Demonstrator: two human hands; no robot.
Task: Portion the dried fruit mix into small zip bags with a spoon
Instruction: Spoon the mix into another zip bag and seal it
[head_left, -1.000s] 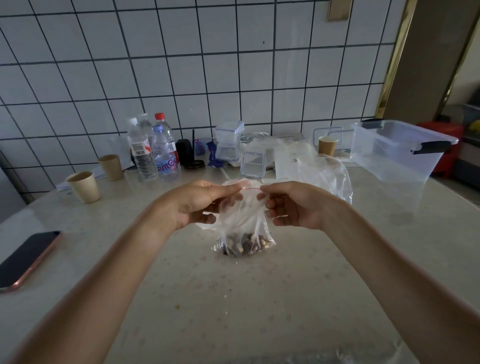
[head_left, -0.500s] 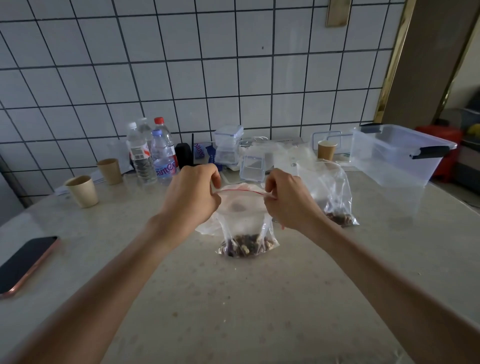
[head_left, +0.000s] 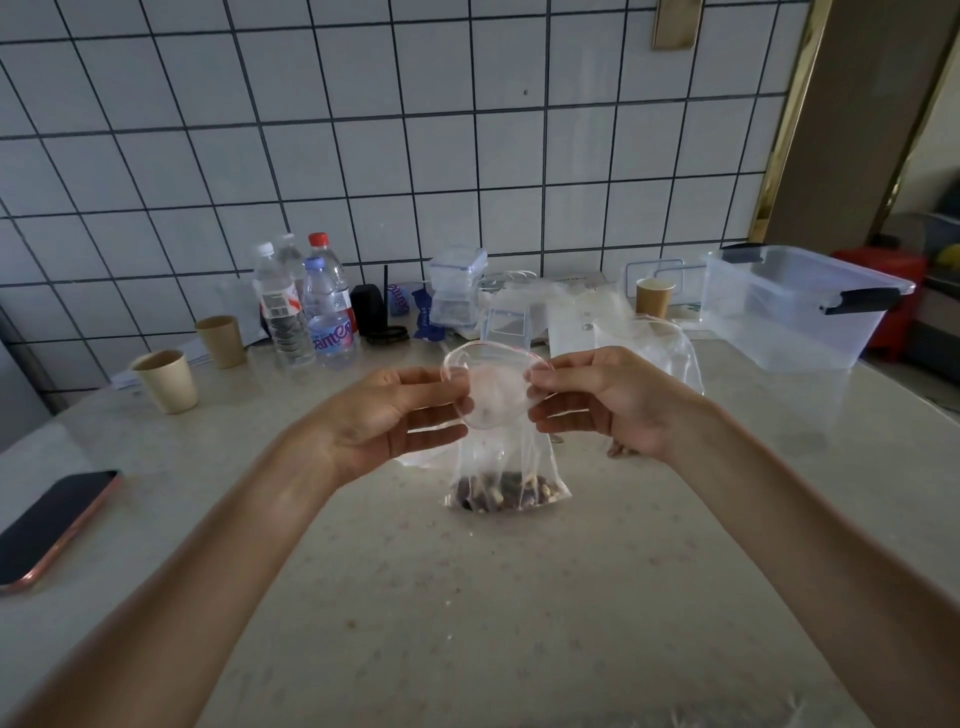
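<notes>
Spillage is risked while the small zip bag (head_left: 501, 457), hung above the middle of the table (head_left: 519, 623) with dried fruit mix (head_left: 506, 492) at its bottom, is pinched at its gaping mouth by the left hand (head_left: 395, 415) and right hand (head_left: 608, 397), should either pinch slip.

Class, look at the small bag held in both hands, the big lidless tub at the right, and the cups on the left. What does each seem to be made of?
Small zip bag: thin clear plastic film, glossy, creased, contents visible through it.
Tub: rigid translucent plastic, likely with dark clip handles.
Cups: probably paper, matte tan, pale inside.
</notes>
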